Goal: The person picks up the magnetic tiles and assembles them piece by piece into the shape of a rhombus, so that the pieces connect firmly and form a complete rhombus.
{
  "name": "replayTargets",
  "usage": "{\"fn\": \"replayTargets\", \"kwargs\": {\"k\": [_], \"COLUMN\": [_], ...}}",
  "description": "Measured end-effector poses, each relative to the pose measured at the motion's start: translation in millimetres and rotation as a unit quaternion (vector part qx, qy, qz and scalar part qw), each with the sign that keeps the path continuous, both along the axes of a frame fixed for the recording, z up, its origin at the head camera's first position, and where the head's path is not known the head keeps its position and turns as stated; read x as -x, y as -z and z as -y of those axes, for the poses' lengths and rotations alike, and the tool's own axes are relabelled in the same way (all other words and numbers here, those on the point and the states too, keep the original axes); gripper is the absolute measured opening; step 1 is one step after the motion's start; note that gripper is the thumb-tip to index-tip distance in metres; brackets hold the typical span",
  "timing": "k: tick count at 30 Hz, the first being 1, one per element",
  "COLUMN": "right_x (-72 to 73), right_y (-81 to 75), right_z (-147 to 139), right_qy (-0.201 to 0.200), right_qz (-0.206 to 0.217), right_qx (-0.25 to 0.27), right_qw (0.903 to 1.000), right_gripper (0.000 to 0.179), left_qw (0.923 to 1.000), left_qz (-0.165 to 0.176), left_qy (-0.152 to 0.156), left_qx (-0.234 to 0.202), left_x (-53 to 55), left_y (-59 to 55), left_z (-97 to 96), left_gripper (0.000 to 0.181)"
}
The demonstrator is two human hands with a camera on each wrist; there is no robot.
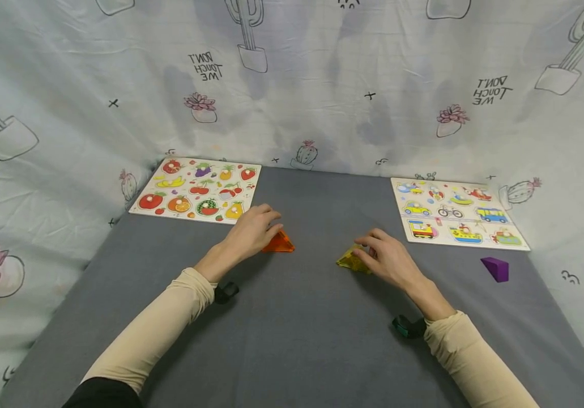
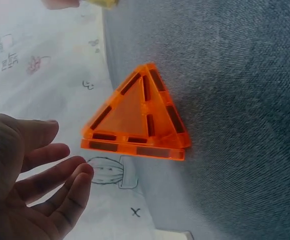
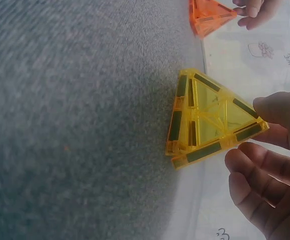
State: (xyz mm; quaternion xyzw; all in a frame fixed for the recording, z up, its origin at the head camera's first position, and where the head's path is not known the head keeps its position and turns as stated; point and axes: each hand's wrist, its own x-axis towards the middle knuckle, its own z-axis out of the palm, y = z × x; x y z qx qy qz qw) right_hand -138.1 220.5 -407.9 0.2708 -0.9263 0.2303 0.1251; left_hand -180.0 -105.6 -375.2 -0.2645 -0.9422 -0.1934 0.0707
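My left hand [image 1: 254, 231] is beside an orange pyramid of see-through magnetic tiles [image 2: 129, 117] that stands on the table. In the left wrist view its fingers are loosely bent, with a gap between them and the pyramid. My right hand [image 1: 387, 258] is at a yellow pyramid of see-through magnetic tiles [image 3: 210, 117]. The thumb and index finger pinch its pointed top in the right wrist view, the other fingers curving below. In the head view each hand partly hides its pyramid.
A fruit puzzle board [image 1: 197, 190] lies at the back left. At the back right is a vehicle puzzle board [image 1: 455, 212], with a purple wedge block [image 1: 497, 269] in front of it. The grey-covered table [image 1: 292, 340] meets a printed curtain [image 1: 322, 85] behind.
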Motion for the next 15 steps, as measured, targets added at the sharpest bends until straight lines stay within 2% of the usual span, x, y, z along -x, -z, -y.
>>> {"fn": "replayTargets", "kwargs": {"k": [7,11,15], "right_x": [-0.8,-0.8,-0.2], "right_y": [2.2,2.7,1.7], "right_z": [-4.1,-4.7,-3.9], "right_qy": [-0.005,-0.01,-0.014], "right_qz": [-0.003,-0.012,-0.024], "right_qx": [0.006,0.01,0.012], "right_qw": [1.0,0.9998,0.9995], "right_gripper": [0.018,0.017,0.017], "left_qw": [0.9998,0.9993,0.9988], "left_qz": [0.011,-0.004,-0.016], "left_qy": [0.019,0.035,0.038], "left_qx": [-0.002,-0.011,-0.026], "left_x": [1.1,1.7,1.9], "left_y": [6.1,9.9,11.4], "left_z": [-1.6,-2.8,-2.6], "left_gripper": [0.026,0.019,0.013]}}
